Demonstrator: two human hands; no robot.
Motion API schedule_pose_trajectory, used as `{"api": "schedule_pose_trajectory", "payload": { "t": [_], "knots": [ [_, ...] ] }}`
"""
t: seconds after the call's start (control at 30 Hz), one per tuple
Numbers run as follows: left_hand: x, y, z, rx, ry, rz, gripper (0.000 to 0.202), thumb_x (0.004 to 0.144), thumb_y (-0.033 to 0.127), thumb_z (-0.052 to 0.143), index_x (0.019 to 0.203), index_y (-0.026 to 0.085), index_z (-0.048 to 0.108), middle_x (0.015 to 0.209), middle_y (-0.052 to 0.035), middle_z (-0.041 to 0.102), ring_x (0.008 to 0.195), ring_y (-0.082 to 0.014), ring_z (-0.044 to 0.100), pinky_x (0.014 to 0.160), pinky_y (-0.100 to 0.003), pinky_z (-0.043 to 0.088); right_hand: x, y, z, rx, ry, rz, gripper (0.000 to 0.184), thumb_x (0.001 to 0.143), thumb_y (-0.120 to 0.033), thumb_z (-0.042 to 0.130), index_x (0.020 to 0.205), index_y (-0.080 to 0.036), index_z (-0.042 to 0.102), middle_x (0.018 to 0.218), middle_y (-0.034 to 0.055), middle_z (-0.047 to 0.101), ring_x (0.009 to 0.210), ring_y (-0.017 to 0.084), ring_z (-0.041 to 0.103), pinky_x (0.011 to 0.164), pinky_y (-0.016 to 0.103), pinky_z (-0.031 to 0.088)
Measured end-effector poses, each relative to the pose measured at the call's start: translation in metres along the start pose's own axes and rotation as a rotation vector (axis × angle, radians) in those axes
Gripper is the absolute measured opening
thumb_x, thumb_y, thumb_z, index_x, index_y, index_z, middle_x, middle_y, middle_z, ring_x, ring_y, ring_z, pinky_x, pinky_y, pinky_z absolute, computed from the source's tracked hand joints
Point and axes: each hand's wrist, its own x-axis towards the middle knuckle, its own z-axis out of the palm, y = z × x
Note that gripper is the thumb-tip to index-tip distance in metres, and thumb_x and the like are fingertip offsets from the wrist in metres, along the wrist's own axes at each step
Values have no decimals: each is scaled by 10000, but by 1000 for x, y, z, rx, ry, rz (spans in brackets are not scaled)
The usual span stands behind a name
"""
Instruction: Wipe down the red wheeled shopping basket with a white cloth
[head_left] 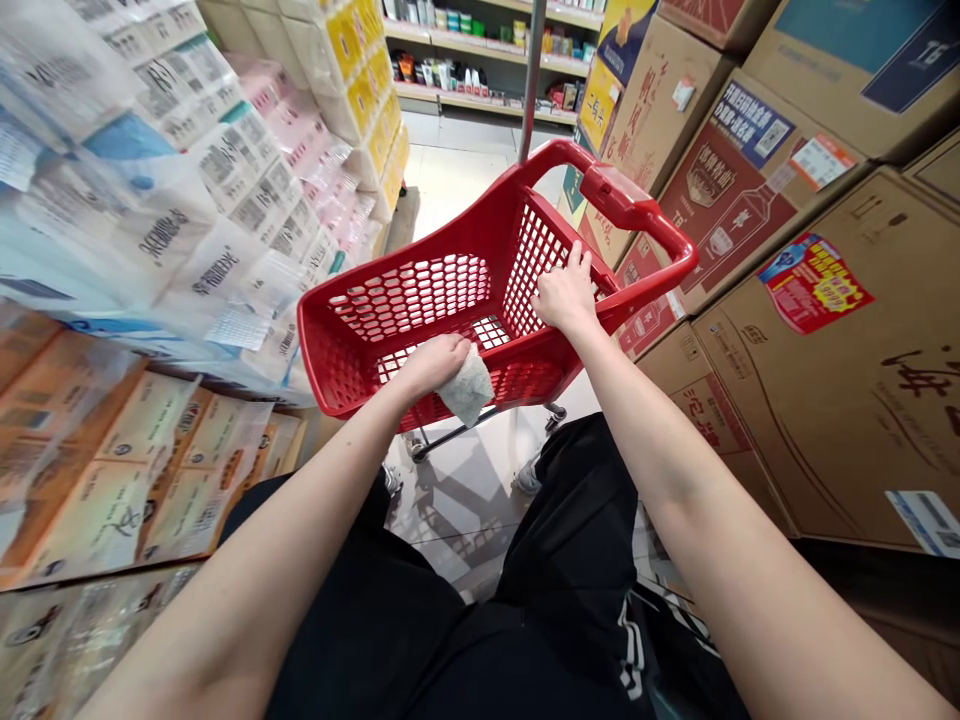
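Observation:
A red shopping cart with a perforated basket and a looped handle stands in front of me. My left hand is closed on a pale grey-white cloth, which hangs over the near side rim. The wrist crosses above that rim. At the handle end, my right hand grips the top edge of the basket wall, thumb inside and fingers bent over the edge. The red handle rises just beyond this hand, untouched. Through its holes I see the pale floor under the basket.
Wrapped tissue packs are piled high on the left, above orange-and-white packs. Large cardboard cartons form a wall close on the right. A metal pole stands behind the cart, before shelves of small goods.

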Motion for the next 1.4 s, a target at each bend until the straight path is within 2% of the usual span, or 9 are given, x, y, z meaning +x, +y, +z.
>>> {"api": "schedule_pose_trajectory", "payload": {
  "t": [0.17, 0.27, 0.53, 0.63, 0.77, 0.93, 1.03, 1.13, 1.4],
  "knots": [
    [-28, 8, 9, 195, 242, 12, 554, 1007, 456, 178, 927, 174, 648, 914, -108, 721, 806, -242, 661, 645, -319, 392, 0, 1, 4, 30, 51, -10, 395, 889, -284, 461, 998, -41, 753, 1108, 253, 693, 1476, 455, 92, 1112, 713, 31],
    [-40, 11, 14, 255, 320, 68, 553, 1018, 445, 165, 912, 167, 632, 881, -110, 704, 785, -235, 652, 630, -323, 370, -2, 1, 3, 22, 48, -12, 392, 890, -276, 460, 1012, -41, 750, 1082, 249, 700, 1473, 448, 122, 1115, 705, 67],
    [-47, 0, 19, 68, 517, 230, 494, 1035, 415, 187, 866, 180, 587, 850, -90, 658, 809, -194, 611, 705, -311, 400, -6, 0, -1, 27, 57, -16, 387, 880, -258, 458, 1016, -42, 748, 1093, 251, 699, 1475, 430, 155, 1128, 684, 90],
    [-48, -1, 17, 38, 450, 275, 467, 1033, 439, 208, 913, 183, 581, 878, -81, 664, 811, -193, 616, 709, -305, 413, -6, 0, 0, 31, 57, -15, 384, 878, -258, 459, 1013, -46, 749, 1090, 249, 700, 1473, 428, 166, 1126, 682, 98],
    [-45, 1, 14, 148, 273, 315, 407, 1018, 478, 286, 1125, 192, 555, 1009, -77, 691, 874, -216, 652, 700, -301, 431, -7, 0, -1, 35, 52, -10, 389, 877, -257, 457, 1020, -41, 747, 1104, 254, 695, 1475, 428, 160, 1128, 675, 90],
    [-31, 4, 8, 344, 82, 296, 374, 992, 482, 379, 980, 179, 597, 971, -90, 703, 861, -240, 675, 670, -298, 436, -8, -1, -4, 42, 31, -5, 390, 879, -258, 448, 1010, -44, 747, 1115, 254, 694, 1477, 425, 152, 1138, 661, 73],
    [-26, 6, 3, 387, 17, 288, 365, 985, 484, 395, 981, 186, 605, 966, -83, 714, 875, -237, 682, 664, -283, 429, -8, -1, -5, 41, 20, -9, 393, 880, -255, 443, 1013, -44, 747, 1111, 248, 698, 1472, 431, 160, 1136, 662, 65],
    [-26, 7, 1, 388, 7, 283, 387, 984, 510, 369, 990, 205, 607, 942, -69, 719, 856, -227, 682, 647, -276, 413, -8, -1, -5, 34, 22, -14, 400, 879, -264, 445, 1026, -43, 744, 1097, 242, 704, 1472, 431, 157, 1133, 670, 59],
    [-36, 5, 6, 281, 135, 244, 466, 955, 600, 346, 904, 224, 616, 887, -69, 710, 783, -220, 655, 613, -284, 358, -10, -2, -9, 22, 6, 0, 396, 879, -291, 465, 1038, -56, 742, 1129, 242, 693, 1484, 417, 130, 1135, 678, 63]
  ]
}}
